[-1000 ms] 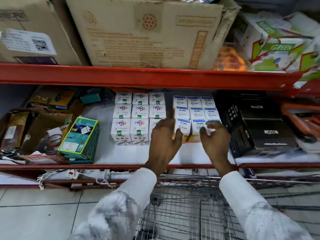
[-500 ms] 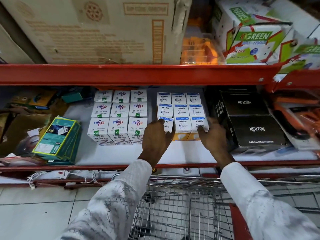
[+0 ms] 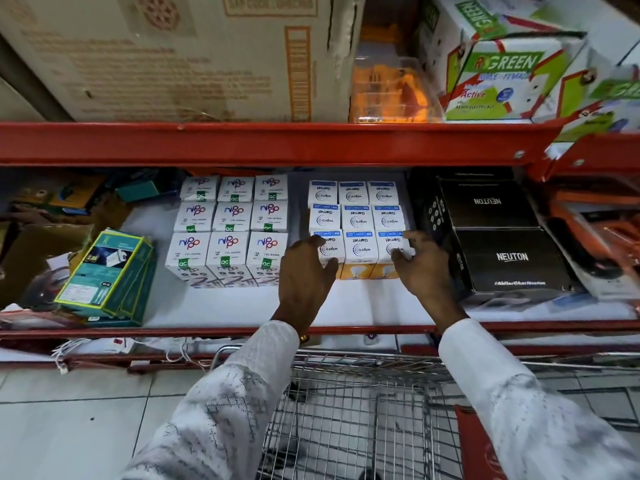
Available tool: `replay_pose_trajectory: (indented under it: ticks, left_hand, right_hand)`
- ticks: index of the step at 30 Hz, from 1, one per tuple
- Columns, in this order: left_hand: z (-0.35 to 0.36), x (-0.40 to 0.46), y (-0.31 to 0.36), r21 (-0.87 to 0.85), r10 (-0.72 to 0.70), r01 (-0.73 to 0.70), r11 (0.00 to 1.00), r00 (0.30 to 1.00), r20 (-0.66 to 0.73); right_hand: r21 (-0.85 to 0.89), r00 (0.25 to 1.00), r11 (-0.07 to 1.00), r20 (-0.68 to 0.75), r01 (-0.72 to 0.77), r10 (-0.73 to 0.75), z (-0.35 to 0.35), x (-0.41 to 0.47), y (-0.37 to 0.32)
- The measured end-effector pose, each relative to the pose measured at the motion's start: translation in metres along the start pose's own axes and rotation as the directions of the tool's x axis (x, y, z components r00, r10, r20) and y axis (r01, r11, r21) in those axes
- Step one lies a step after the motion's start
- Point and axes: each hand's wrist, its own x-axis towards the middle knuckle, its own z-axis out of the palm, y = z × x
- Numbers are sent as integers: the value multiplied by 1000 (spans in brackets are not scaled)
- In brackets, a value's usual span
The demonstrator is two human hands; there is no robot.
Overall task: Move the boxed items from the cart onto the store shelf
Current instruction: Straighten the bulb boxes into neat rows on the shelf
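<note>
Now both hands, left (image 3: 304, 271) and right (image 3: 424, 268), fingers spread, holding nothing, flank front Wipro boxes (image 3: 360, 251) on shelf (image 3: 242, 306).

Your left hand (image 3: 304, 271) and right hand (image 3: 420, 265) have pulled back toward you with fingers spread, now only at the front corners of the white bulb boxes (image 3: 358, 225), which sit squared up.

red shelf rail (image 3: 263, 142) as landmark. under it: white wipro boxes (image 3: 358, 220) with blue top strips, yellow-orange fronts; left of those, white nippo boxes (image 3: 230, 225) with green qc squares, red-blue logo. further left, teal box (image 3: 107, 275), lime edging. right, black neuton boxes (image 3: 509, 258), white lettering. above rail, tan carton (image 3: 180, 53). sleeves (image 3: 221, 414) white, grey speckle pattern.
</note>
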Motion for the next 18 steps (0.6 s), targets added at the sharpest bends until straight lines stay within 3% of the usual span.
replay_pose_trajectory:
  ticks: [10,14,18]
  left_hand:
    - [-8,17,5,-24,52,-52,998,999,7]
    - [-3,36,10,-153,-50,69,986,991,124]
    - [5,46,5,-159,-112,147,976,971,212]
  right_hand:
    - [49,999,998,28,-48,47,2,6,-2]
    - [39,997,998,63,-48,45,1,11,-6]
    - [44,991,996,108,-80,75,1,15,-7]
